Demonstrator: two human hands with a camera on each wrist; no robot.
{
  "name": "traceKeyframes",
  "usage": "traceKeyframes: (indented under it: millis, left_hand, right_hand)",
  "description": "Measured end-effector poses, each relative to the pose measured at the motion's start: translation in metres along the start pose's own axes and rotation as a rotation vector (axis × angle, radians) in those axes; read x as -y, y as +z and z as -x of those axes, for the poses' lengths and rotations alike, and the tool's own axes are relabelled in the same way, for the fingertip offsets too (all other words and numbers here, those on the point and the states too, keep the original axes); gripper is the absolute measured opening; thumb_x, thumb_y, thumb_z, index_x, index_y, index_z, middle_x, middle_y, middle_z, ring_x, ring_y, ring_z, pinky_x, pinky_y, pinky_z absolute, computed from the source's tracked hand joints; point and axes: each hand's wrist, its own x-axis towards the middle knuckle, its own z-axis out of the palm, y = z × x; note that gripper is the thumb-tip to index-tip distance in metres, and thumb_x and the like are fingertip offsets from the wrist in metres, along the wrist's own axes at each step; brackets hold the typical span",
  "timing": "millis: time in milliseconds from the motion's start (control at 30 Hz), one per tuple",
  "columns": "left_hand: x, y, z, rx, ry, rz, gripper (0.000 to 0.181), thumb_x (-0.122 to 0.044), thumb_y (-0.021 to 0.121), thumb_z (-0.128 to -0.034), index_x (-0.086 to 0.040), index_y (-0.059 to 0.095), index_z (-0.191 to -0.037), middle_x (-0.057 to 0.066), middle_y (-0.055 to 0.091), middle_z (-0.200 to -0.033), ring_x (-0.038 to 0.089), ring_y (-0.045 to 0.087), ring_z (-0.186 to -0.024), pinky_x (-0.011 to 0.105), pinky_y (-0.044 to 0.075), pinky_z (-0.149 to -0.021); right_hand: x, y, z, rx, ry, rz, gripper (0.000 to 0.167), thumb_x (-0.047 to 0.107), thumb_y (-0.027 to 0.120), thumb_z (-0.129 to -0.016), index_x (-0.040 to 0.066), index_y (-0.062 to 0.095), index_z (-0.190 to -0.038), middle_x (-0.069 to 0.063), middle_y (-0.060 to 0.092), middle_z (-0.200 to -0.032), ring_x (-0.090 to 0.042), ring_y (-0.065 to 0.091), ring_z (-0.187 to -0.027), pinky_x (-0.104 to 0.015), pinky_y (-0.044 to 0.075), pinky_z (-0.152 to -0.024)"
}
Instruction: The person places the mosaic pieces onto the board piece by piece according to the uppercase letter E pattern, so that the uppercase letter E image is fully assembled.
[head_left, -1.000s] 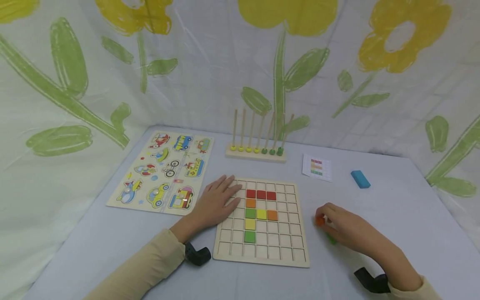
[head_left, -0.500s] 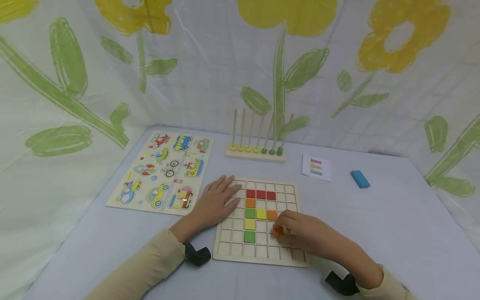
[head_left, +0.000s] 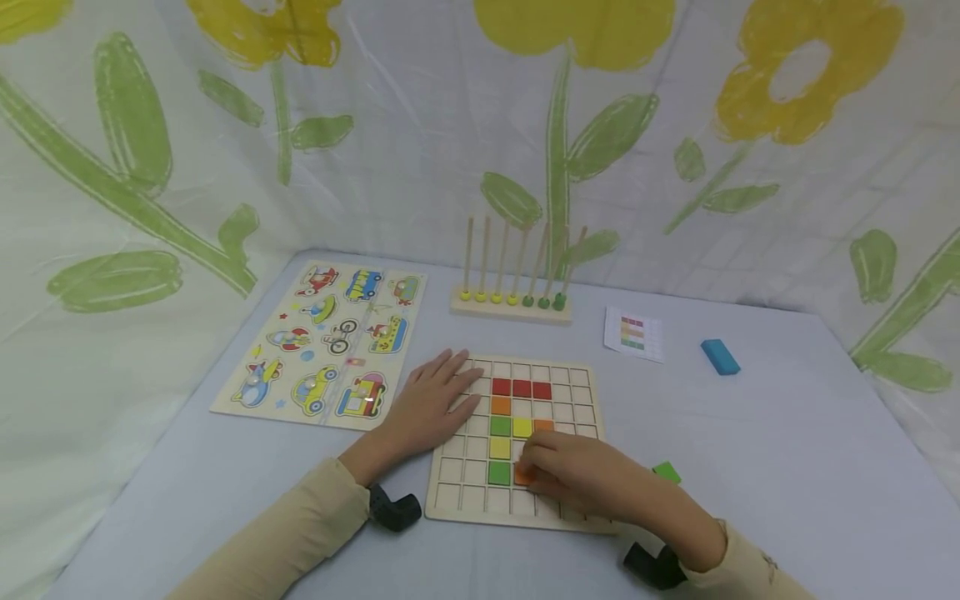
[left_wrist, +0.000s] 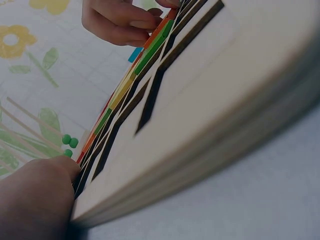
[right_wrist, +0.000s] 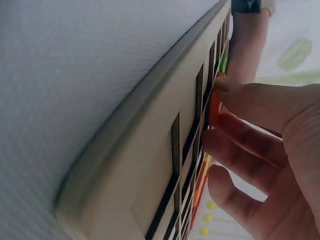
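Observation:
My left hand (head_left: 429,402) lies flat with straight fingers on the left edge of the wooden grid board (head_left: 450,497). Over the board's lower middle, my right hand (head_left: 588,471) pinches an orange tile (head_left: 522,477) between thumb and fingers, in the cell right of the lower green tile (head_left: 499,473). Seen from the right wrist, the thumb is on that orange tile (right_wrist: 215,106), which sits at the board's surface. Red tiles (head_left: 522,389) form a row near the top, with orange, green and yellow tiles below. The right fingers partly cover another orange tile (head_left: 544,426).
A loose green tile (head_left: 667,472) lies right of the board, beside the right forearm. Behind are a peg stand (head_left: 510,311) with yellow and green beads, a pattern card (head_left: 634,334) and a blue block (head_left: 721,357). A vehicle picture puzzle (head_left: 318,346) lies to the left.
My right hand has carried the orange tile leftward from the table onto the board, to the cell beside the lower green tile. The loose green tile stayed behind. My left hand has not moved.

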Motion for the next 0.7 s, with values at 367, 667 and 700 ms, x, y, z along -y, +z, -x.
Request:
traceKeyframes:
  millis: [367,667,700]
  left_hand:
    - [-0.0003,-0.0006,0.0004,-0.011,0.004,-0.009,0.048,-0.042,0.045,-0.0989,-0.022,0.047,-0.143,0.006,0.032,-0.155,0.028,0.021,-0.146,0.052,0.022,-0.113]
    - [-0.0012,-0.0007,0.0008,-0.026,0.015,-0.003,0.048,-0.041,0.046,-0.0984,-0.021,0.048,-0.142,0.007,0.033,-0.154,0.030,0.022,-0.145,0.053,0.023,-0.113]
    - [-0.0012,-0.0004,0.0008,-0.024,0.012,-0.005,0.048,-0.041,0.046,-0.0984,-0.021,0.048,-0.142,0.007,0.033,-0.154,0.029,0.022,-0.145,0.053,0.023,-0.113]
  right_hand:
    - [0.0025,-0.0002,-0.0026,0.012,0.003,-0.008,0.011,0.025,0.066,-0.091,0.024,0.065,-0.102,0.016,0.059,-0.102,0.002,0.055,-0.087,-0.014,0.049,-0.079]
    - [0.0021,0.0006,-0.0020,-0.015,-0.023,-0.005,0.012,0.023,0.069,-0.089,0.024,0.067,-0.101,0.014,0.059,-0.108,0.000,0.057,-0.094,-0.014,0.048,-0.082]
    - [0.0021,0.0008,-0.0020,-0.015,-0.022,-0.007,0.012,0.023,0.069,-0.089,0.025,0.067,-0.101,0.014,0.059,-0.108,0.000,0.056,-0.094,-0.014,0.048,-0.082]
